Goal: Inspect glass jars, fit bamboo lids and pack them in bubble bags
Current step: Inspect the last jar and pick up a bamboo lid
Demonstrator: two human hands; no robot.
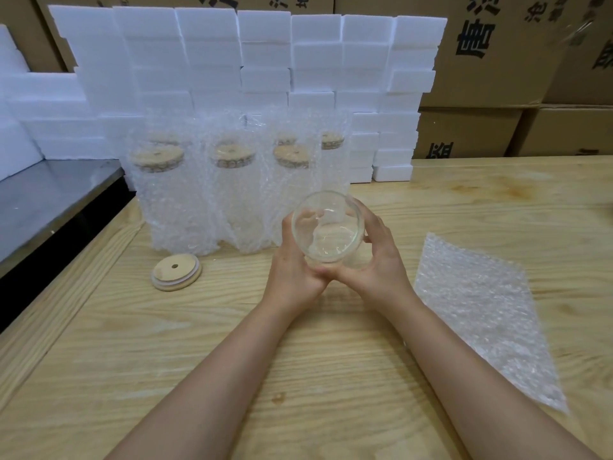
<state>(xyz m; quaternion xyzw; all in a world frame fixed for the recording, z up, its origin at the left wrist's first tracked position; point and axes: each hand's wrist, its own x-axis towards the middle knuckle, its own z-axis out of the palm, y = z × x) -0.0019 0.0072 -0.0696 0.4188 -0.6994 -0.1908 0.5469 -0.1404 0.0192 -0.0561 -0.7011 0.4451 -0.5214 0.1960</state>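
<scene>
Step in hand: inspection, by the look of it; glass jar (326,227) lidless, tipped with its mouth toward the camera.
Left hand (293,270): holds the jar's left side and underside, fingers curled against the glass.
Right hand (378,263): cups the right side, fingers curled round the wall; meets the left hand below the jar.
Jar's place: raised above the table (232,343), just in front of the packed jars (172,200).
Jar's contents: nothing visible inside.
Next move, as a guess: calls for freeing one hand, likely the left, to fetch the bamboo lid (175,273) lying flat to the left, well apart from the jar; then seating it square on the rim.
Bubble bag (481,320): lies flat and unfilled on the table, beside the right forearm.
Packed jars: stand upright at the back, each bagged with its lid fitted; at least four, exact count unclear.
Behind: stacked foam blocks (199,61), cardboard boxes (497,61).
</scene>
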